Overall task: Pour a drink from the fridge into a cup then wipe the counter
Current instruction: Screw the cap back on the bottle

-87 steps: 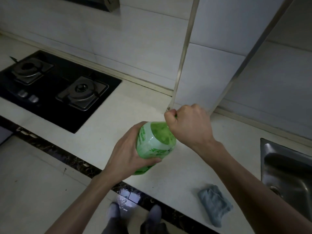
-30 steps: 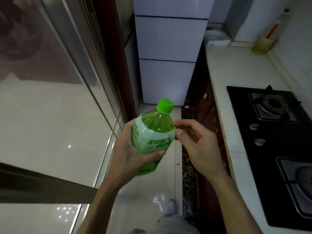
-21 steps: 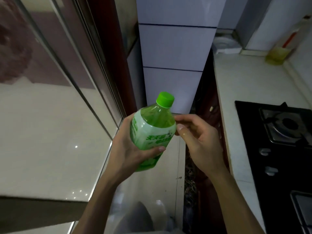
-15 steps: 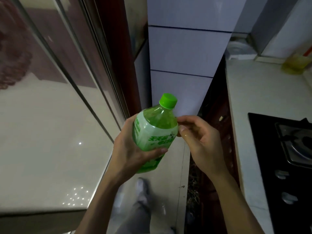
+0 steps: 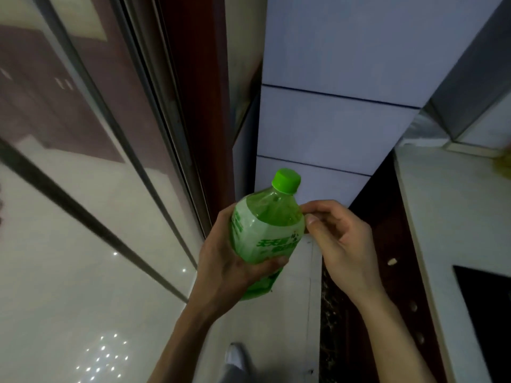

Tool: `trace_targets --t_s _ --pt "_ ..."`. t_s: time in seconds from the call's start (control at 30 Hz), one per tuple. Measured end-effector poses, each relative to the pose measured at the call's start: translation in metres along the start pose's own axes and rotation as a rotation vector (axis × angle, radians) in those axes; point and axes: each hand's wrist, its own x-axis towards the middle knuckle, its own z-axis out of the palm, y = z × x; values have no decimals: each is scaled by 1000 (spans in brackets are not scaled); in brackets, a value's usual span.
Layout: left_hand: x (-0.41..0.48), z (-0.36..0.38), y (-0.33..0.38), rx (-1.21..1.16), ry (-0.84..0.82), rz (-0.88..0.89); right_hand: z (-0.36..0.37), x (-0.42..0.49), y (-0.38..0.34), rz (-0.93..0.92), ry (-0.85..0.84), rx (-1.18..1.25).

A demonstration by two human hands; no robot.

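A green drink bottle (image 5: 266, 228) with its green cap (image 5: 286, 180) on is held tilted in front of me. My left hand (image 5: 224, 261) is wrapped around its lower body from the left. My right hand (image 5: 340, 241) is beside the bottle's right shoulder with its fingertips touching the bottle, fingers loosely curled. The white fridge (image 5: 331, 125) with several door panels stands straight ahead, its doors shut. No cup or cloth is in view.
The white counter (image 5: 448, 217) runs along the right, with the black hob's corner (image 5: 486, 294) on it and dark red cabinets (image 5: 381, 244) below. A glass sliding door (image 5: 83, 189) and red frame (image 5: 199, 106) close the left. My foot (image 5: 235, 357) is on the narrow tiled floor.
I turned from the counter by the sink, where my right hand was on the cap, and have walked along the kitchen; the fridge is now much nearer. Both hands keep their places on the bottle.
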Motion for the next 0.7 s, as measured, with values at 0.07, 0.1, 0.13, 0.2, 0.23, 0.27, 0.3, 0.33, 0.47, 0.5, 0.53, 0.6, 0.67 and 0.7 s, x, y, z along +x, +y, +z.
trace_targets --t_s 0.07,0.1,0.13,0.2,0.23,0.27,0.3,0.33,0.47,0.5,0.53,0.6,0.67,0.7 --pt "26 -2 -2 -13 3 4 7 24 0 3 8 -9" --pt "38 -2 -2 -18 3 7 8 36 1 5 9 -11" --pt "49 -2 -4 -23 4 10 10 47 2 3 9 -10" --pt "72 -1 -6 -29 5 12 12 71 6 -7 5 -12" --pt "83 1 -7 -32 8 12 12 83 9 -9 1 -17" --pt "94 3 -8 -32 16 11 13 95 12 -12 -6 -21" --pt "104 6 -9 -29 28 11 13 107 15 -18 -16 -27" --pt "115 8 -10 -27 40 10 13 120 18 -26 -26 -30" --pt "157 21 -16 -48 81 -32 12 174 34 -64 -74 -17" --pt "169 25 -16 -49 100 -42 11 189 39 -74 -94 -11" --pt "180 30 -16 -46 122 -49 10 205 43 -80 -118 -4" --pt "204 42 -15 -40 165 -68 6 238 49 -96 -161 0" --pt "230 52 -11 -42 204 -89 -1 273 52 -129 -205 -2" --pt "243 57 -9 -41 221 -99 -5 290 53 -144 -228 -7"
